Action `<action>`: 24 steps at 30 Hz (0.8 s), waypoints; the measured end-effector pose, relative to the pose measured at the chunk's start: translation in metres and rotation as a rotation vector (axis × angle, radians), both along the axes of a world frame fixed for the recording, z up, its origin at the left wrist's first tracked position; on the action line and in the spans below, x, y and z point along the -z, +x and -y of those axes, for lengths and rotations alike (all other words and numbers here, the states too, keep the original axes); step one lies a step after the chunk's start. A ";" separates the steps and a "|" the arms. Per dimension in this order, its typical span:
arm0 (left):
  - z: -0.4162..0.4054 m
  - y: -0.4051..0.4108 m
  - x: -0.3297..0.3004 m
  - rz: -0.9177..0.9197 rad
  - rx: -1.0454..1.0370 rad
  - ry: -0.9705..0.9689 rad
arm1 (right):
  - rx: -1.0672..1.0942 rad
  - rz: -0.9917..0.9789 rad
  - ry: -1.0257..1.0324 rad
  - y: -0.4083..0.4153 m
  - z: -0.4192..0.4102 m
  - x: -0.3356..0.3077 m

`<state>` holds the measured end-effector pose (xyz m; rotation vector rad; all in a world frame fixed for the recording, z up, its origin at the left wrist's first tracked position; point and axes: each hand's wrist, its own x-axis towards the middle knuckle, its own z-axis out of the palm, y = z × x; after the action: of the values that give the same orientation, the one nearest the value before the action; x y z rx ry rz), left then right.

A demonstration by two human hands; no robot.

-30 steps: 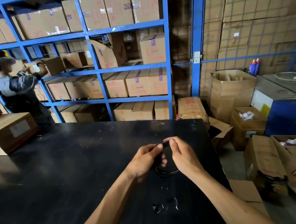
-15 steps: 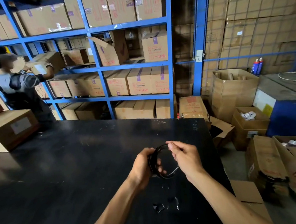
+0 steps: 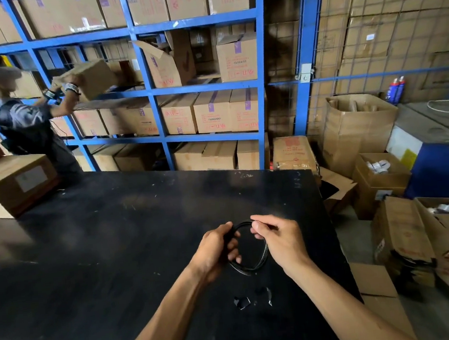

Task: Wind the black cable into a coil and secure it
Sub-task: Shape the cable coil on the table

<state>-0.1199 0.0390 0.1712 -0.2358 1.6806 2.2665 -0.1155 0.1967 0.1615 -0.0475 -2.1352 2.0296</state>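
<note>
The left hand [image 3: 214,250] has its grip pressed shut around the left side of the black cable [image 3: 250,266], thumb over the bundled turns. The right hand [image 3: 282,239] pinches the top of the loop between thumb and fingertips [image 3: 254,226]. The coil hangs between the two hands, low and centre in the frame, just above the dark surface [image 3: 115,248]. Its ring faces the camera, slightly taller than wide, thin glossy strands lying close together. No tie is visible on it yet.

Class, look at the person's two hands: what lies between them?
In the head view, the black cable coil spans the gap between left hand and right hand, above the black table.
</note>
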 end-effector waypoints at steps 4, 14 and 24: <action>0.007 -0.005 0.001 0.053 0.098 -0.098 | -0.023 -0.008 0.147 0.000 0.003 0.005; 0.004 -0.001 0.036 -0.175 -0.109 -0.033 | -0.040 -0.012 -0.016 -0.002 0.015 0.027; 0.019 -0.019 0.067 -0.083 -0.132 -0.043 | -0.059 -0.016 0.172 -0.014 0.020 0.057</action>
<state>-0.1392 0.0200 0.1038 -0.2738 1.8064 2.3672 -0.1292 0.1764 0.1050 0.0564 -2.3177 1.8616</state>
